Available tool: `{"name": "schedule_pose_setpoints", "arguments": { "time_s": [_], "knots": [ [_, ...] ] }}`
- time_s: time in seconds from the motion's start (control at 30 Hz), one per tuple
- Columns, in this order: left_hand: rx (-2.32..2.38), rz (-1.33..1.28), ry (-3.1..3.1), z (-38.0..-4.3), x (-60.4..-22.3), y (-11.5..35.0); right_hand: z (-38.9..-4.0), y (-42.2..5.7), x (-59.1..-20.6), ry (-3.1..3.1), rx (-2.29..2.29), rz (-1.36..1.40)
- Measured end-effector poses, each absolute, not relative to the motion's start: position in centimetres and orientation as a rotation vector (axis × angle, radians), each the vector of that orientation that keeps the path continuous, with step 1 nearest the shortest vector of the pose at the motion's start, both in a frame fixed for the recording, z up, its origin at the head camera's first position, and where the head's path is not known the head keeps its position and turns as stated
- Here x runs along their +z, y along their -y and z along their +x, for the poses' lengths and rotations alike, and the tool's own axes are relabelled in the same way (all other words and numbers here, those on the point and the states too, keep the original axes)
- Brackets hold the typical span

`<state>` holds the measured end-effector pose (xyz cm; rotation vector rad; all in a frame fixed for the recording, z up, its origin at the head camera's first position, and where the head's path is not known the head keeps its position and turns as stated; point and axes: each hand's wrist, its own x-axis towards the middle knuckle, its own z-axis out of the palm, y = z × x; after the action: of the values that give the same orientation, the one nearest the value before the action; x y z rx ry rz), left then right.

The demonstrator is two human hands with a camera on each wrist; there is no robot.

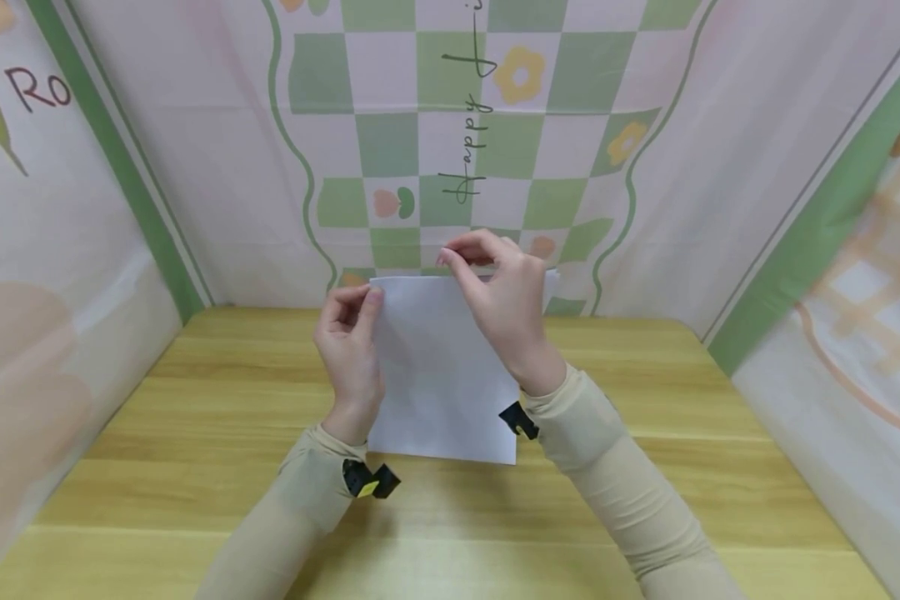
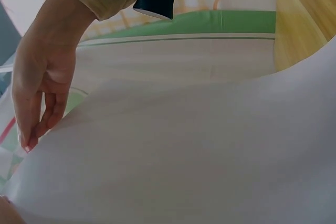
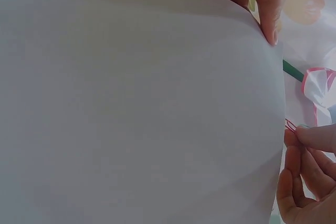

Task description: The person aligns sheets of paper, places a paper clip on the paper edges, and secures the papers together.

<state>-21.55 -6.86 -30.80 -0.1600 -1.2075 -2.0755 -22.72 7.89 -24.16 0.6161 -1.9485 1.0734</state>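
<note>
A white sheet of paper (image 1: 442, 367) stands upright above the table, its lower edge near the tabletop. My left hand (image 1: 351, 354) pinches its upper left corner between thumb and fingers. In the right wrist view, my right hand (image 3: 310, 179) pinches a small red paper clip (image 3: 290, 125) close to the paper's top edge. A slight gap seems to lie between clip and edge; whether they touch I cannot tell. From the head view, the right hand (image 1: 512, 304) hangs over the upper right of the paper, hiding that part. The paper fills most of both wrist views.
The wooden table (image 1: 630, 500) spreads around the arms. Behind it hangs a green-and-white checked cloth (image 1: 390, 142), with printed cloth walls at both sides. Each wrist carries a small black camera, such as the left one (image 1: 371, 481).
</note>
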Motion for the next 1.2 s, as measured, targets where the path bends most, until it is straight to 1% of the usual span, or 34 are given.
{"name": "schedule_pose_setpoints", "arguments": {
  "time_s": [1.2],
  "knots": [
    [-2.098,-0.188,1.200,-21.6,-31.0,6.4,-22.8,-6.8,-25.0,1.933,1.032,0.671]
  ]
}}
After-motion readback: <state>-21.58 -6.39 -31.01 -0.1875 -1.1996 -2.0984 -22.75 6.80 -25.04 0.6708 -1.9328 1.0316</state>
